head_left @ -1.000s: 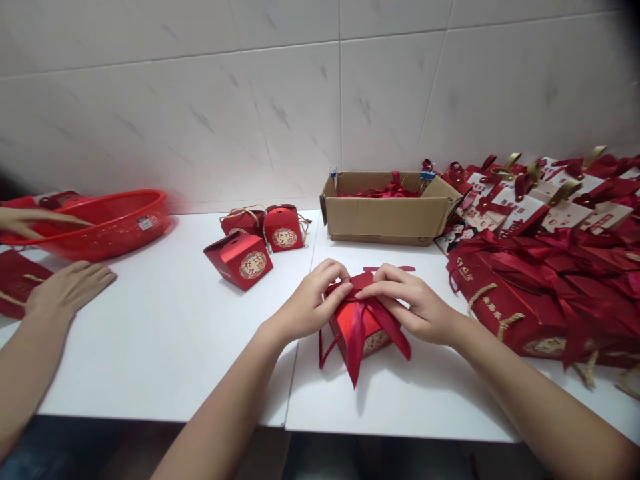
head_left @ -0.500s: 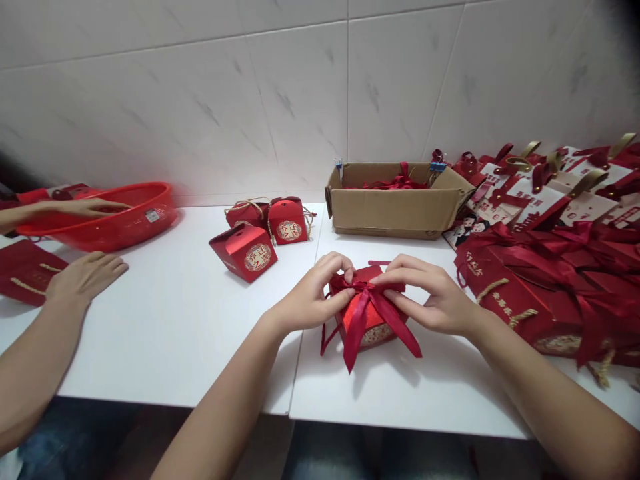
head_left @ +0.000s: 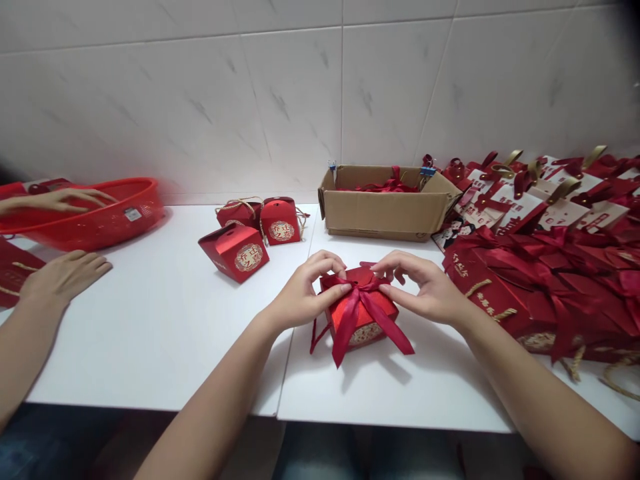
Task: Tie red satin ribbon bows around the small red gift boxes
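Note:
A small red gift box (head_left: 364, 320) with a gold emblem stands on the white table before me. A dark red ribbon (head_left: 349, 323) is tied in a bow across its top, two tails hanging down the front. My left hand (head_left: 315, 287) pinches the ribbon's left side between thumb and forefinger. On the right, my right hand (head_left: 420, 287) has thumb and forefinger closed on the other loop of the bow. A thin red cord hangs at the box's left side.
Three red boxes (head_left: 245, 253) stand left of centre. Behind is a cardboard box (head_left: 390, 213) of ribbons. Many decorated red boxes (head_left: 520, 293) and bags crowd the right. At left, another person's hands are at a red basket (head_left: 110, 223) and on the table (head_left: 150, 333).
The view has shifted slightly, moving everything a little to the left. My right hand's fingers have drawn in and curled more at the bow. The other person's hands look much the same.

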`<state>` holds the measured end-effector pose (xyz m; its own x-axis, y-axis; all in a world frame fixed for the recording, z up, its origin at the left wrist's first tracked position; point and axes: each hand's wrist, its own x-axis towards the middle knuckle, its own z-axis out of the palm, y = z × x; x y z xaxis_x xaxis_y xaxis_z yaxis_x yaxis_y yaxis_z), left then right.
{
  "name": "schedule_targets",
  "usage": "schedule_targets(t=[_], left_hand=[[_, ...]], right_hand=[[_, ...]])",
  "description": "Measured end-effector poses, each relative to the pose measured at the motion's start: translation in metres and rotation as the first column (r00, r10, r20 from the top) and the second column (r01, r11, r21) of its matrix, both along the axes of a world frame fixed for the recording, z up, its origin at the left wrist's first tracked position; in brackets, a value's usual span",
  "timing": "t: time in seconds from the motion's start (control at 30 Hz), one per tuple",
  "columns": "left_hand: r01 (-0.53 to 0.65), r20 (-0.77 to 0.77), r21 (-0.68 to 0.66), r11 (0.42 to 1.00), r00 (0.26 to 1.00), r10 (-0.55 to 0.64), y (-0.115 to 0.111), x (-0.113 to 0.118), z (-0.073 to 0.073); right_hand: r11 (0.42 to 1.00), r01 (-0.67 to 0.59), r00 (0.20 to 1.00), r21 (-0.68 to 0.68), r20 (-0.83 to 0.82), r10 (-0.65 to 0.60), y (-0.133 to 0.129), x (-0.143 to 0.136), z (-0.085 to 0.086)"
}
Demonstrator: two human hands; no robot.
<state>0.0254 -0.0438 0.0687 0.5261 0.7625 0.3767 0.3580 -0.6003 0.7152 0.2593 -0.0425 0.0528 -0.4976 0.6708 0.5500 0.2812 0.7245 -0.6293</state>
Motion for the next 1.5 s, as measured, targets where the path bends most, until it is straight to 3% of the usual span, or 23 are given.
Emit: schedule_targets(t=[0.23, 0.57, 0.83, 1.0, 1.23, 1.5], left_hand=[[0.043, -0.049, -0.01, 0.999, 0.998, -0.044, 0.001, 0.003, -0.004], [0.055, 0.065, -0.066, 0.996, 0.997, -0.05, 0.001, 0.004, -0.003], [-0.025, 0.031, 0.073, 0.997, 0.999, 0.023, -0.001, 0.004, -0.004], [-0.006, 0.015, 0.148, 0.989, 1.0, 0.004, -0.002, 0.007, -0.007], [-0.029, 0.029, 0.273, 0.962, 0.999, 0.022, -0.003, 0.008, -0.011], [-0.096, 0.061, 0.332, 0.938, 0.995, 0.08, -0.003, 0.009, -0.013]], right_hand=[[0.987, -0.005, 1.0, -0.16, -0.023, 0.002, 0.003, -0.001, -0.003], [0.954, 0.055, 0.983, -0.295, -0.154, -0.104, -0.003, -0.018, -0.006], [0.973, 0.147, 0.963, -0.175, -0.198, -0.181, -0.008, -0.028, -0.01], [0.965, 0.224, 0.947, -0.133, -0.202, -0.248, -0.013, -0.032, -0.007], [0.925, 0.377, 0.914, 0.05, -0.181, -0.363, -0.013, -0.033, -0.01], [0.947, 0.306, 0.943, 0.094, -0.163, -0.288, -0.017, -0.034, -0.006]])
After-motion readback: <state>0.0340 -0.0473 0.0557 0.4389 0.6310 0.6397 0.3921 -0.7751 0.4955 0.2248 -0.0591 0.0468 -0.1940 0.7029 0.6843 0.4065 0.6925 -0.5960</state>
